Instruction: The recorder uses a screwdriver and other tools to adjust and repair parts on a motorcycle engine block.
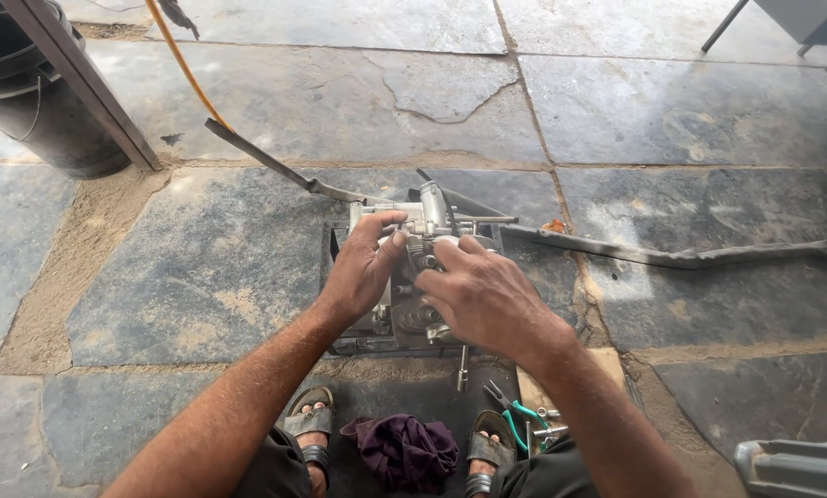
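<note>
A grey metal engine part (412, 277) sits on a dark square mat (332, 247) on the stone floor in front of me. My left hand (363, 267) grips the part's upper left side, thumb and fingers closed around its top edge. My right hand (481, 295) rests on its right side, with the fingertips pressed on a small fitting near the top middle. A thin metal rod (484, 219) sticks out of the part to the right. A bolt-like tool (462, 369) lies just below the part.
Green-handled pliers (517, 415) lie by my right foot and a purple rag (404, 450) between my sandals. A long dark strip (681, 254) runs rightward across the floor. A black bucket (35, 92) and a leaning plank (86, 83) stand far left.
</note>
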